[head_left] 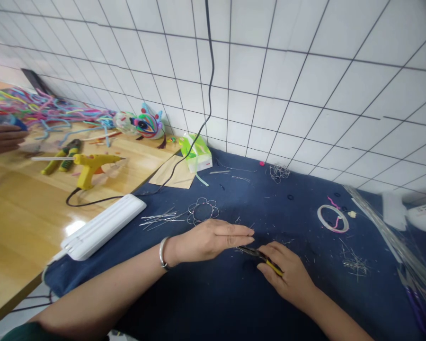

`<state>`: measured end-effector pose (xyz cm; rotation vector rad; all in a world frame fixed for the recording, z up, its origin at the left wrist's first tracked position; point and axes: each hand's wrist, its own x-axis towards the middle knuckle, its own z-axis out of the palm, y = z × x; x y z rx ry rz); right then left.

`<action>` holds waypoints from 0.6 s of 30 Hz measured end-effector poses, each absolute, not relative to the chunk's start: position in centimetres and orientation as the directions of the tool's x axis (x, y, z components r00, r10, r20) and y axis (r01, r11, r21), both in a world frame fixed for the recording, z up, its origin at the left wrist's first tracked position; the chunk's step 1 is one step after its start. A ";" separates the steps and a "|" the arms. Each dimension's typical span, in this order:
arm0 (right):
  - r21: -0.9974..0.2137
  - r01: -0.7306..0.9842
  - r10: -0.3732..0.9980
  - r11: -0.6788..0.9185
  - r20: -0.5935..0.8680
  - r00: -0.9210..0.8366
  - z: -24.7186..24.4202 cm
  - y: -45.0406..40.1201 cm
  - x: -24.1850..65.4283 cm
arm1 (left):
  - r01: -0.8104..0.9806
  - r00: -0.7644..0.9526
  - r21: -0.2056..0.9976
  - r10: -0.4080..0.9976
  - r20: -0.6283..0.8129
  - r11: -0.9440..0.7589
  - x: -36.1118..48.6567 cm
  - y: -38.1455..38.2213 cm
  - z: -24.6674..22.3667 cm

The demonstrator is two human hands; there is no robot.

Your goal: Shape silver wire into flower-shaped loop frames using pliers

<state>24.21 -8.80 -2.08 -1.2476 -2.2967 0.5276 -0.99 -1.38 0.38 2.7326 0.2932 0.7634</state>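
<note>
My right hand (287, 272) is closed around the yellow-and-black handles of a pair of pliers (258, 255), whose dark jaws point left. My left hand (213, 239), with a silver bangle (162, 252) at the wrist, meets the jaws with its fingers straight and their tips pressed together. Whatever lies between those tips is too small or hidden to name. Just beyond the left hand lies a flower-shaped wire ring (203, 201) with looped petals. Beside it are several straight silver wire pieces (163, 217). Short wire clippings are scattered around the pliers on the dark blue cloth (206, 303).
At left are a white power strip (104, 227), a yellow glue gun (92, 168), green-yellow pliers (62, 156), colourful pipe cleaners (67, 113) and another person's hand (5, 139). A tissue pack (197, 151) stands by the wall. At right lie a tape roll (333, 219), wire bundle (394, 232) and purple-handled scissors (417, 303).
</note>
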 end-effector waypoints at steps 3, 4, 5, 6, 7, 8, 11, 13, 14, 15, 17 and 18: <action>-0.492 0.674 0.832 0.551 0.265 -0.487 -2.1 -8.9 24.2 | 0.116 0.841 0.320 0.265 0.472 -0.940 -1.0 -1.4 0.4; -0.481 0.677 0.829 0.557 0.272 -0.489 -2.1 -8.9 24.2 | 0.116 0.840 0.319 0.264 0.473 -0.941 -1.0 -1.4 0.5; -0.472 0.680 0.826 0.562 0.277 -0.491 -2.1 -8.9 24.2 | 0.115 0.839 0.320 0.264 0.475 -0.940 -1.0 -1.4 0.5; -0.463 0.683 0.825 0.565 0.282 -0.491 -2.0 -8.9 24.2 | 0.113 0.837 0.322 0.264 0.479 -0.940 -1.0 -1.4 0.5; -0.455 0.687 0.823 0.567 0.286 -0.490 -2.0 -9.0 24.2 | 0.111 0.835 0.323 0.264 0.483 -0.940 -1.0 -1.4 0.5; -0.448 0.690 0.822 0.569 0.290 -0.490 -1.9 -9.0 24.2 | 0.108 0.832 0.322 0.263 0.489 -0.941 -1.0 -1.4 0.5; -0.435 0.698 0.822 0.569 0.289 -0.490 -1.7 -9.1 24.2 | 0.107 0.823 0.319 0.264 0.504 -0.942 -1.0 -1.5 0.4; -0.427 0.703 0.822 0.570 0.284 -0.494 -1.6 -9.2 24.2 | 0.107 0.818 0.324 0.268 0.509 -0.940 -1.0 -1.5 0.3; -0.421 0.704 0.821 0.572 0.286 -0.495 -1.6 -9.2 24.2 | 0.105 0.816 0.327 0.270 0.511 -0.939 -0.9 -1.5 0.3; -0.417 0.705 0.819 0.573 0.288 -0.496 -1.6 -9.2 24.2 | 0.104 0.815 0.331 0.271 0.513 -0.938 -0.9 -1.5 0.2; -0.414 0.706 0.818 0.575 0.286 -0.499 -1.6 -9.2 24.2 | 0.099 0.812 0.334 0.271 0.517 -0.937 -1.0 -1.5 0.3; -0.414 0.707 0.819 0.573 0.285 -0.498 -1.6 -9.3 24.2 | 0.099 0.813 0.336 0.271 0.516 -0.937 -1.0 -1.5 0.3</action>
